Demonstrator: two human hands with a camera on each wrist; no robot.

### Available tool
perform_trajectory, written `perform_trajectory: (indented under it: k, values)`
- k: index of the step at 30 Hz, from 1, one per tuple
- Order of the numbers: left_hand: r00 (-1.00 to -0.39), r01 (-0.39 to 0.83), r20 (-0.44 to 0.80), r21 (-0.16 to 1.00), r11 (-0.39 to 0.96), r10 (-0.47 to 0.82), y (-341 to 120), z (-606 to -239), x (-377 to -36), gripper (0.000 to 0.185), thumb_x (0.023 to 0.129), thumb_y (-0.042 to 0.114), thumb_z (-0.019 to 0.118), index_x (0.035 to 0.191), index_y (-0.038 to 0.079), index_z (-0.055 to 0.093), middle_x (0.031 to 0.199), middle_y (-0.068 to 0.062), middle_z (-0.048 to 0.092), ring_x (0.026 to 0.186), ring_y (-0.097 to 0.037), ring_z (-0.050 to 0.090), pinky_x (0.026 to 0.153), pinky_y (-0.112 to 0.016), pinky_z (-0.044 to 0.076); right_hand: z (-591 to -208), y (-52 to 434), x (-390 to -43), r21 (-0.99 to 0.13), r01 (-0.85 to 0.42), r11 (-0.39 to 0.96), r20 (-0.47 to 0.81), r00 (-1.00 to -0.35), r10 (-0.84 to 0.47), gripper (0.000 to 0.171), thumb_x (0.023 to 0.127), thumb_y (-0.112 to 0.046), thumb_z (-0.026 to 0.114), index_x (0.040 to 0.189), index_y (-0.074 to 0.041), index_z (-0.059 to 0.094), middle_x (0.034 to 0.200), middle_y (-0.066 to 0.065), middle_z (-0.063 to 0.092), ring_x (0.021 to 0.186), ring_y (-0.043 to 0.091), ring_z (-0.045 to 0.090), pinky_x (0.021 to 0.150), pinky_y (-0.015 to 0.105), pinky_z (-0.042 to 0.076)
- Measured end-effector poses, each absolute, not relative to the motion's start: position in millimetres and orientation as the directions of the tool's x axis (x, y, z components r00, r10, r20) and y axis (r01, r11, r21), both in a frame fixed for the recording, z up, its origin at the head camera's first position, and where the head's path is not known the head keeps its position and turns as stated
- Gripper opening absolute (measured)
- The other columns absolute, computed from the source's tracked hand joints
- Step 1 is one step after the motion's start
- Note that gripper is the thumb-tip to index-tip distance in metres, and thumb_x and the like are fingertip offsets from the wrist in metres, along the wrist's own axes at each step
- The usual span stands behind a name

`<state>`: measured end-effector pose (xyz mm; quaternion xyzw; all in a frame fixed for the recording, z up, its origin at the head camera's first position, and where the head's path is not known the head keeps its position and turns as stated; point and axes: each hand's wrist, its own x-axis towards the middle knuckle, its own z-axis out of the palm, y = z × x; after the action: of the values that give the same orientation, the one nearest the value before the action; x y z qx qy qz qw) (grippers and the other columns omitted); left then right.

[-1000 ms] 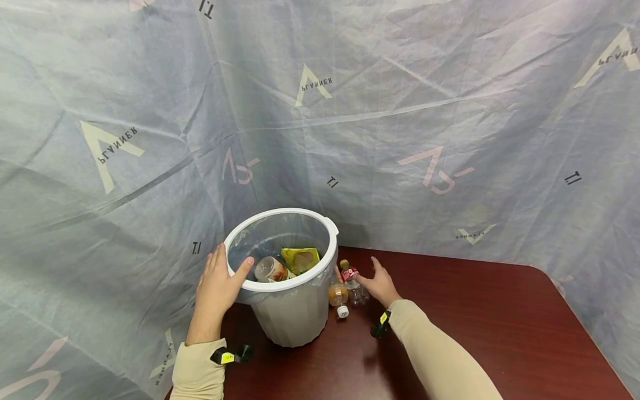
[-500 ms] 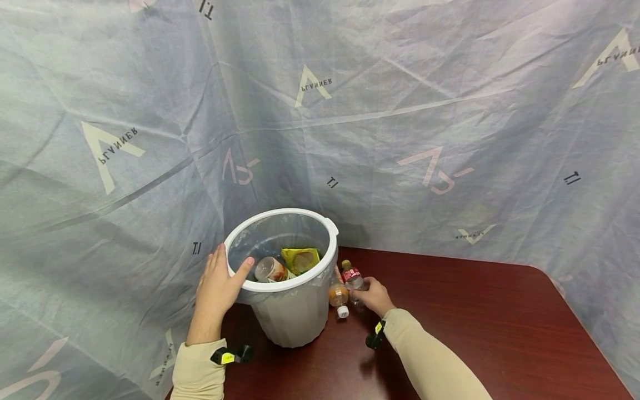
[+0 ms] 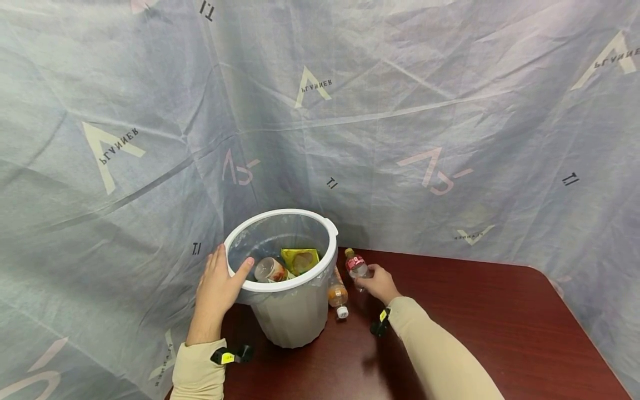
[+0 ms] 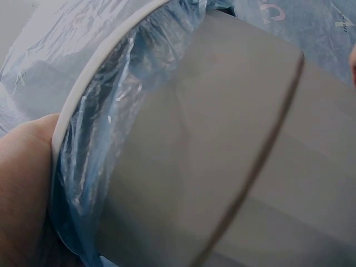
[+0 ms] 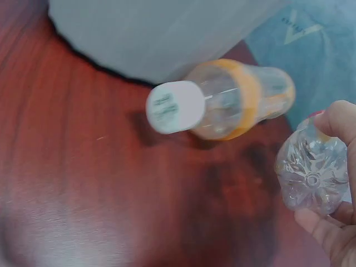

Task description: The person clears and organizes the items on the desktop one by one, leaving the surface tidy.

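Observation:
A grey trash bin (image 3: 292, 316) with a white rim and clear liner stands on the table. My left hand (image 3: 217, 289) rests on the rim at the bin's near left, fingers straight and spread. The left wrist view shows part of that hand (image 4: 25, 172) beside the rim. To the right of the bin, my right hand (image 3: 380, 284) grips the lower part of a clear plastic bottle (image 3: 357, 265) with a red label and yellowish cap. Its ribbed base (image 5: 312, 177) faces the right wrist camera. Another bottle (image 3: 338, 297), with a white cap and orange band, lies against the bin.
In the bin lie a clear container (image 3: 270, 270) with a printed label and a yellow-green packet (image 3: 301, 260). The dark red table (image 3: 460, 311) extends to the right. Grey fabric (image 3: 390, 183) hangs behind the bin and on the left.
My right hand has closed on the red-labelled bottle and drawn it slightly up and right, away from the orange-banded bottle. My left hand and the bin have stayed put.

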<state>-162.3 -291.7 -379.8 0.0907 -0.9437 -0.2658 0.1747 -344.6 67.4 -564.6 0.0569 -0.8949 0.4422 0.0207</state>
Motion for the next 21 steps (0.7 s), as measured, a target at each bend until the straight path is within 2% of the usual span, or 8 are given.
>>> perform_trajectory:
  k: [11, 21]
  values:
    - [-0.926, -0.084, 0.267, 0.540, 0.837, -0.265, -291, -380, -160, 0.102, 0.097, 0.070, 0.044, 0.160, -0.004, 0.011, 0.165, -0.026, 0.015, 0.152, -0.047, 0.011, 0.114, -0.071, 0.018, -501, 67, -356, -0.776, -0.167, 0.608, 0.121, -0.986, -0.115, 0.071, 0.085, -0.033, 0.075, 0.140, 0.004, 0.051, 0.123, 0.022, 0.065, 0.106, 0.032, 0.064, 0.088, 0.048, 0.053]
    - [-0.925, -0.076, 0.276, 0.535, 0.841, -0.259, -292, -379, -160, 0.102, 0.097, 0.069, 0.045, 0.159, -0.006, 0.012, 0.165, -0.027, 0.015, 0.151, -0.048, 0.012, 0.113, -0.071, 0.019, -448, 65, -367, -0.737, -0.273, 0.619, 0.223, -0.962, -0.159, 0.070, 0.085, -0.037, 0.076, 0.139, 0.001, 0.053, 0.116, 0.019, 0.067, 0.100, 0.030, 0.065, 0.086, 0.046, 0.054]
